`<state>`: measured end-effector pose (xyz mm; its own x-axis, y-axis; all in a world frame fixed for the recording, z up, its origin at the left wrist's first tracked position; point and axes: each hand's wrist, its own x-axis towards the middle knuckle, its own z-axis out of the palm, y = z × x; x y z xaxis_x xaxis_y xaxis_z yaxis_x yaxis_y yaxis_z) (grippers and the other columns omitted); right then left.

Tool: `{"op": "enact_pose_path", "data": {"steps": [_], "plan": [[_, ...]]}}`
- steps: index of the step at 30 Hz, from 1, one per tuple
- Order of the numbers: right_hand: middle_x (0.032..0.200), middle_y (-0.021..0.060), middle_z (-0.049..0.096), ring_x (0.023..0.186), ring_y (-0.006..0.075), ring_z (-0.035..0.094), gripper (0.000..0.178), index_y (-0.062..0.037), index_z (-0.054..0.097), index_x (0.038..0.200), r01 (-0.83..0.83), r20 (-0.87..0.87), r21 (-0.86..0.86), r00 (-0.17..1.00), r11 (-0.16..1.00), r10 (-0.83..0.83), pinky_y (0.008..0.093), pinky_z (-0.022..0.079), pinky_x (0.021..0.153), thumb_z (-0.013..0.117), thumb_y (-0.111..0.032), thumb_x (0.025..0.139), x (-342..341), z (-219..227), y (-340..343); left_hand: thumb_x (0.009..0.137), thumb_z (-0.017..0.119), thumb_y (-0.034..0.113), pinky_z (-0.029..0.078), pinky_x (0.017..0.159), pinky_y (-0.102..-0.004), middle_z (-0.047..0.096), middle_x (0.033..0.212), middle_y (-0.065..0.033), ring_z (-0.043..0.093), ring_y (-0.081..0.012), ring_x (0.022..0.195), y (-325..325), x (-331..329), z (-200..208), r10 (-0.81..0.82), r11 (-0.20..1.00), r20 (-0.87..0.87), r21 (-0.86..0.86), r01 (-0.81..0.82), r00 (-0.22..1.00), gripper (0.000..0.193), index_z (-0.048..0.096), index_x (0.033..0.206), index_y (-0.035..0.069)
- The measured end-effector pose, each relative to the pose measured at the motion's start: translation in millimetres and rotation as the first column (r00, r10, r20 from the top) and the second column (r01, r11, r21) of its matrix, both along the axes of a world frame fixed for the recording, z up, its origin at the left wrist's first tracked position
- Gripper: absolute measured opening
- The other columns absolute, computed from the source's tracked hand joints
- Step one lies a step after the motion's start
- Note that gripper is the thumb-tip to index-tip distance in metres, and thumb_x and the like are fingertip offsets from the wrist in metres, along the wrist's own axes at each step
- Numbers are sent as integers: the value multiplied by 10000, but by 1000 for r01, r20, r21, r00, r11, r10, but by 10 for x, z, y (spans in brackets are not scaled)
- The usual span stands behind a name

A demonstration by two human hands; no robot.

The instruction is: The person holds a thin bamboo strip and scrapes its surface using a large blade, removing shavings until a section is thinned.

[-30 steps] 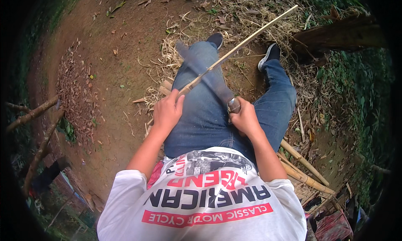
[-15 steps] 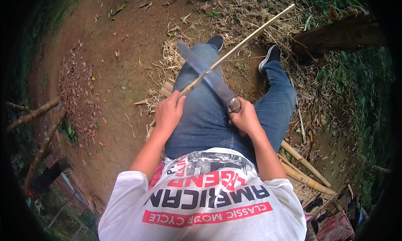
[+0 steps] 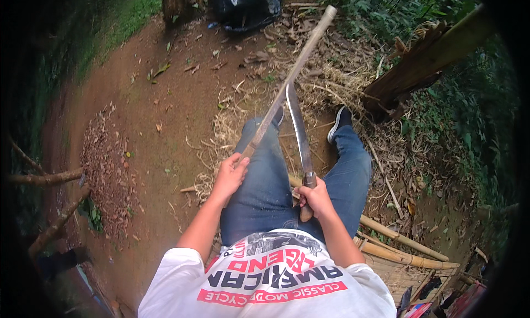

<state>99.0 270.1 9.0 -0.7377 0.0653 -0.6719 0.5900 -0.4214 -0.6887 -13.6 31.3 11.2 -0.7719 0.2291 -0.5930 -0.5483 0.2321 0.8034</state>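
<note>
My left hand point(image 3: 229, 177) is closed round the near end of a long, pale bamboo strip point(image 3: 306, 53). The strip slants up and away to the right, its broad face showing. In my right hand point(image 3: 316, 198) is the wooden handle of a machete point(image 3: 300, 130). Its blade points away from me, and the curved tip meets the strip's right edge in the picture; whether they touch I cannot tell. Both tools are above my jeans-clad legs point(image 3: 265, 196).
Curly shavings point(image 3: 226, 130) and dry leaves litter the brown soil around my feet. Bamboo poles point(image 3: 408, 254) lie behind me at the right. A leaning trunk point(image 3: 425, 64) stands far right; a black plastic bag point(image 3: 245, 8) and a stump point(image 3: 182, 4) are at the far edge.
The machete has swung from crossing the strip to pointing away, its handle nearer my body. The strip has turned and looks broader. My view has tipped up, showing the bag and stump.
</note>
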Motion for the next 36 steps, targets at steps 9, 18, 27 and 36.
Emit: {"op": "enact_pose_path", "data": {"steps": [9, 18, 27, 36], "plan": [[677, 68, 580, 519, 159, 583, 196, -33, 499, 885, 388, -260, 64, 896, 920, -360, 311, 517, 499, 693, -48, 860, 321, 220, 93, 999, 574, 215, 522, 612, -287, 568, 772, -20, 572, -114, 659, 1270, -177, 371, 220, 681, 54, 707, -193, 974, 157, 515, 1036, 74], [923, 195, 681, 617, 179, 657, 214, -15, 507, 893, 501, -264, 195, 855, 843, -447, 300, 556, 550, 693, -120, 896, 595, 344, 426, 938, 669, 171, 541, 775, -334, 643, 907, -51, 638, -148, 831, 1307, 227, -171, 303, 715, 102, 633, -297, 947, 189, 538, 1050, 95], [841, 145, 672, 645, 188, 665, 249, 32, 545, 947, 410, -229, 214, 903, 887, -362, 306, 574, 581, 750, -35, 823, 465, 210, 153, 935, 680, 198, 503, 712, -263, 665, 931, -16, 620, -85, 841, 1320, 421, -343, 405, 727, 141, 549, -412, 903, 147, 579, 993, 108], [803, 118, 643, 597, 178, 625, 280, -25, 500, 930, 365, -225, 271, 924, 891, -310, 295, 542, 567, 721, 11, 762, 487, 372, 571, 927, 678, 182, 523, 845, -317, 610, 1099, -67, 615, -138, 959, 1061, 726, -72, 38, 799, 50, 598, -60, 998, 390, 488, 1246, 65]]}}
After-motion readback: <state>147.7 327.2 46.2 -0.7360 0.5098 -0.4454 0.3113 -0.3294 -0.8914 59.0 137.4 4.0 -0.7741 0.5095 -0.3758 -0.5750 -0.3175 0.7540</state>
